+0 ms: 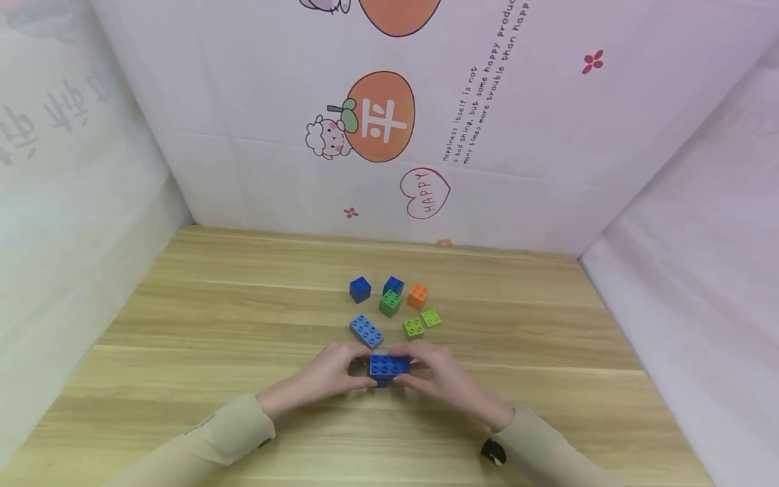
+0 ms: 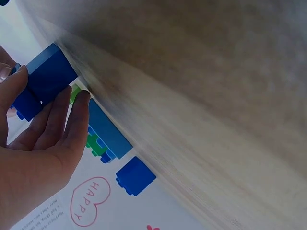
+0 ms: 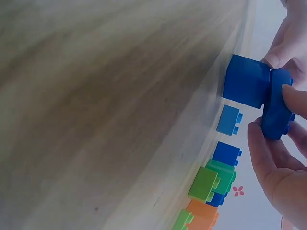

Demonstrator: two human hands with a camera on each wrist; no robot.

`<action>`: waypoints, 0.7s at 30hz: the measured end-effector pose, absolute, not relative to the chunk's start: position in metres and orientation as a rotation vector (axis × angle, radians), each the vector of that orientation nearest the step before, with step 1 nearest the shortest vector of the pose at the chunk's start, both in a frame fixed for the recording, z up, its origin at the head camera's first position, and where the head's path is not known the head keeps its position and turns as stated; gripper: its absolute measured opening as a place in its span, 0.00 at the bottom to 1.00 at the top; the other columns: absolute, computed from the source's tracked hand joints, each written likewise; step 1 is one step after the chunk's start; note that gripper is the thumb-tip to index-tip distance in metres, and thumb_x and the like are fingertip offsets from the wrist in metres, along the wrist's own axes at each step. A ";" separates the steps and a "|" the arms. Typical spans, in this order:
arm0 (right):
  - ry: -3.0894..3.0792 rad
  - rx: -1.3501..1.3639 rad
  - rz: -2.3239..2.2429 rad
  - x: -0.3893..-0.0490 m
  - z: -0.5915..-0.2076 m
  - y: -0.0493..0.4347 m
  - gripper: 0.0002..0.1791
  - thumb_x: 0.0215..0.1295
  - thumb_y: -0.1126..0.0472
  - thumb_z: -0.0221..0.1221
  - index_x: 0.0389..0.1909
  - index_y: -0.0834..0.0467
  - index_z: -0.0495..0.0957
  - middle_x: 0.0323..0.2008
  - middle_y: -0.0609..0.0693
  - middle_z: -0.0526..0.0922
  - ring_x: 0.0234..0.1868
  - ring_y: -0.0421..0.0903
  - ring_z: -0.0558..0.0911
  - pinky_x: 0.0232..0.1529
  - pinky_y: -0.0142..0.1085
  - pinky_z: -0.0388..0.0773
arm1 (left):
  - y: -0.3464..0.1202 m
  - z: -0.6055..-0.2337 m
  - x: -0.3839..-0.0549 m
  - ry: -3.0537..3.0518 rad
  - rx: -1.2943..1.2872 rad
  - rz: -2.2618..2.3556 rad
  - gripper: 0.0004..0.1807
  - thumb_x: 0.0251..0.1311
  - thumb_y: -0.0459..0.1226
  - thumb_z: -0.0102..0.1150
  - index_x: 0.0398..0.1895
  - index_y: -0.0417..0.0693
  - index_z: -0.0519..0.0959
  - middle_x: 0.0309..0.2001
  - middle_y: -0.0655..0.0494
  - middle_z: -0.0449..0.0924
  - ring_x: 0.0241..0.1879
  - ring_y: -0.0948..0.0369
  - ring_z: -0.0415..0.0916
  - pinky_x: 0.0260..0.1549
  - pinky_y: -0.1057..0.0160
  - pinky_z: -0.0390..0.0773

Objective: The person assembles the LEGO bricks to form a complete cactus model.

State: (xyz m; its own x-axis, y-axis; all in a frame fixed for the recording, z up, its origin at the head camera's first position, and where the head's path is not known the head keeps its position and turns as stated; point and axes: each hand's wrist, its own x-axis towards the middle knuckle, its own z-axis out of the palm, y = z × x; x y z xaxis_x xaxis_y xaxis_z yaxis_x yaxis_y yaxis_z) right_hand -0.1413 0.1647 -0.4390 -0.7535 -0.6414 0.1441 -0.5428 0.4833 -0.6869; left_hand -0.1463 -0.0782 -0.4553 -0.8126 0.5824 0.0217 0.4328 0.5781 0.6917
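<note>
- Pinching one end of a long, dark blue plastic brick with round bumps, your right hand has its thumb on one side and fingers on the other.
- Your left hand is closed around the other end, on the tall, dark blue plastic block underneath.
- The long brick sits on top of that block, between your two hands, and pokes out past it on your right. You cannot tell if it is pushed all the way down.
- Both are near the middle of the pale wooden tabletop.
- Just past your hands, a bit left, lies a long, light blue plastic brick.
- Farther back on your left is a square, dark blue plastic block.
- Next to it, a square, green plastic block is in front of another square, dark blue block.
- To their right you see a square, orange plastic block, with two small, lime green plastic bricks nearer to you.
</note>
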 end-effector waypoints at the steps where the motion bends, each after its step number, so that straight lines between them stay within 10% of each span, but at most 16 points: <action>1: 2.590 -1.042 -1.128 -0.142 -0.440 0.164 0.23 0.60 0.62 0.67 0.57 0.58 0.78 0.53 0.54 0.84 0.50 0.48 0.85 0.49 0.36 0.87 | -0.078 -0.455 -0.146 2.600 0.852 1.055 0.19 0.55 0.41 0.71 0.49 0.47 0.82 0.45 0.56 0.87 0.45 0.61 0.83 0.48 0.63 0.85; 21: 2.611 -1.043 -1.047 -0.142 -0.434 0.162 0.19 0.62 0.62 0.66 0.54 0.60 0.79 0.51 0.56 0.84 0.50 0.50 0.85 0.47 0.33 0.87 | -0.077 -0.455 -0.148 2.603 0.823 1.063 0.21 0.50 0.35 0.74 0.49 0.42 0.83 0.46 0.50 0.87 0.47 0.57 0.84 0.50 0.57 0.85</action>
State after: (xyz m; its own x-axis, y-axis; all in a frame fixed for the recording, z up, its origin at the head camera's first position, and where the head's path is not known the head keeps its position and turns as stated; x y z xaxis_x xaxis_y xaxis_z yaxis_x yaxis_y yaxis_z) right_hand -0.1417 0.1622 -0.4336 -0.7494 -0.6514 0.1186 -0.5529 0.5172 -0.6533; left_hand -0.1480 -0.0771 -0.4548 -0.8215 0.5700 0.0146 0.4172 0.5833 0.6970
